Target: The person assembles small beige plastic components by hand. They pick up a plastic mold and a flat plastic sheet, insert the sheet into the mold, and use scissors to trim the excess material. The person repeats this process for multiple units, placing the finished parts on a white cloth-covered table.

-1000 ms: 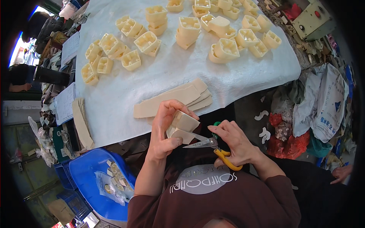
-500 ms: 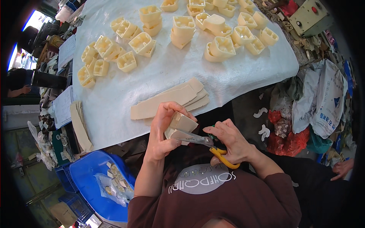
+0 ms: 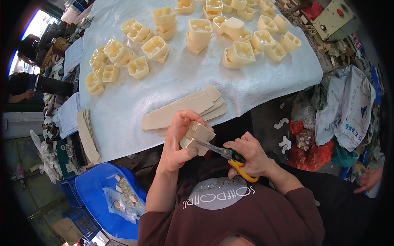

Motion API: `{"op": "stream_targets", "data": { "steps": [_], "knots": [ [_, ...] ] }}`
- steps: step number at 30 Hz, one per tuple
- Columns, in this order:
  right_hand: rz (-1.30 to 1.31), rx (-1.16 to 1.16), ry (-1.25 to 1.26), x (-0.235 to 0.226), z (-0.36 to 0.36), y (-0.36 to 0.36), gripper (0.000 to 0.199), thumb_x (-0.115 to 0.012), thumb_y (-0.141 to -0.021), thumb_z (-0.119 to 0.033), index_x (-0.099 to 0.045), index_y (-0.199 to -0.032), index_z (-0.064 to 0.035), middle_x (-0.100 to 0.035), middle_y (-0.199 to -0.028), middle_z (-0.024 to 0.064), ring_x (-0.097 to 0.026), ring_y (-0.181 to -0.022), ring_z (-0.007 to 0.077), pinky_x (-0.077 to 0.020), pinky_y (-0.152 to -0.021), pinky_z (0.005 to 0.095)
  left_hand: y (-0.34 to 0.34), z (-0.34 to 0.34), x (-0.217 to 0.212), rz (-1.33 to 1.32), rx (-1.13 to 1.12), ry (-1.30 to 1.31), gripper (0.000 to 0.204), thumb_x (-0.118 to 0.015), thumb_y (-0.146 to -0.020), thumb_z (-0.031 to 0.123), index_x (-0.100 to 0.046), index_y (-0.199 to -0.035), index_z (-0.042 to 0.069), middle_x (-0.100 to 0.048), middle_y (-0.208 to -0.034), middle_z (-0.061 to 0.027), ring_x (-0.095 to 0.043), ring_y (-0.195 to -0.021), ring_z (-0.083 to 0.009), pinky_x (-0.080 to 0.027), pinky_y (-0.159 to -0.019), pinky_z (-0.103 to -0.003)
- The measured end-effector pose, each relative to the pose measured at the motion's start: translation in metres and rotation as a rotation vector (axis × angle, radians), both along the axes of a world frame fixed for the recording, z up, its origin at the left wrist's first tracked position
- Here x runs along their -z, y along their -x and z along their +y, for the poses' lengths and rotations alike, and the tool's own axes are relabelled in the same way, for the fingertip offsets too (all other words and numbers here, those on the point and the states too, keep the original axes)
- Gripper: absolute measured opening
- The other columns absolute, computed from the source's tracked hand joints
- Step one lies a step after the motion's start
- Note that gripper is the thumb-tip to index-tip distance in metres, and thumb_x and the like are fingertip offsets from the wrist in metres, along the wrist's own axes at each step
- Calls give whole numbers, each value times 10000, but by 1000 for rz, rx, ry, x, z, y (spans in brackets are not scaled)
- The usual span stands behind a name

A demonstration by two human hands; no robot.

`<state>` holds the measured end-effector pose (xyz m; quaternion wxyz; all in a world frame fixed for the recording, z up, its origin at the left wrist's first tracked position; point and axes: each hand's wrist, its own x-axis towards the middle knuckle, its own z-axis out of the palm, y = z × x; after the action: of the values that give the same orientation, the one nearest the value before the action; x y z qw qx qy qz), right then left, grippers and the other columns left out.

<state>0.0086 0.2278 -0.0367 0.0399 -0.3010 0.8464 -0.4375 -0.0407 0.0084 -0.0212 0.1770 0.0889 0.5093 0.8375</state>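
Note:
My left hand [image 3: 174, 143] is wrapped round a cream hollow plastic piece [image 3: 188, 133] with a beige strip lying over it; a flap of the strip hangs on the side toward me. My right hand [image 3: 255, 158] grips scissors [image 3: 221, 151] with yellow and green handles. Their blades are nearly together, tips against the strip's edge close to my left thumb. Just beyond my left hand, a small stack of beige strips [image 3: 176, 114] lies on the white-covered table [image 3: 123, 110]. Several similar cream hollow pieces [image 3: 199, 32] stand farther back, some stacked.
More beige strips [image 3: 86, 137] lie at the table's left edge. A blue bin [image 3: 92, 184] with scraps stands at lower left. To the right are white sacks [image 3: 352, 117], red bags [image 3: 316, 153] and another person's hand [image 3: 369, 179]. A control box [image 3: 335, 19] sits at far right.
The scissor blades have come together from a wider spread, with my right fingers drawing the handles closer. My left hand and the piece have barely shifted. The other person's hand at right moved slightly.

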Motion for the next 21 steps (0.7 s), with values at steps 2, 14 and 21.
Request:
{"op": "stream_targets", "data": {
  "steps": [2,14,21],
  "knots": [
    [10,13,25,7,0,-5,722,-744,-598,-540,-545,-1074,-35,-485,-644,46,-425,-592,195,-327,-630,320,0,0,-1,0,-1,10,612,-666,-585,272,-409,-1082,23,-518,-950,-112,-564,-923,-211,-480,-768,-319],
    [-77,499,472,27,58,6,705,-761,-688,-376,-458,-1206,-7,-530,-838,57,-502,-728,136,-424,-639,288,-11,7,-24,463,-143,794,434,-605,-478,110,-568,-902,21,-506,-927,-91,-505,-881,-196,-414,-784,-295],
    [63,1172,-34,3,201,125,496,-624,-767,-74,-475,-1240,-57,-570,-880,97,-561,-847,195,-461,-720,302,-14,-8,-15,358,-87,630,579,-756,-535,51,-518,-1062,67,-480,-1033,-84,-470,-997,-206,-408,-844,-311]
  ]
}}
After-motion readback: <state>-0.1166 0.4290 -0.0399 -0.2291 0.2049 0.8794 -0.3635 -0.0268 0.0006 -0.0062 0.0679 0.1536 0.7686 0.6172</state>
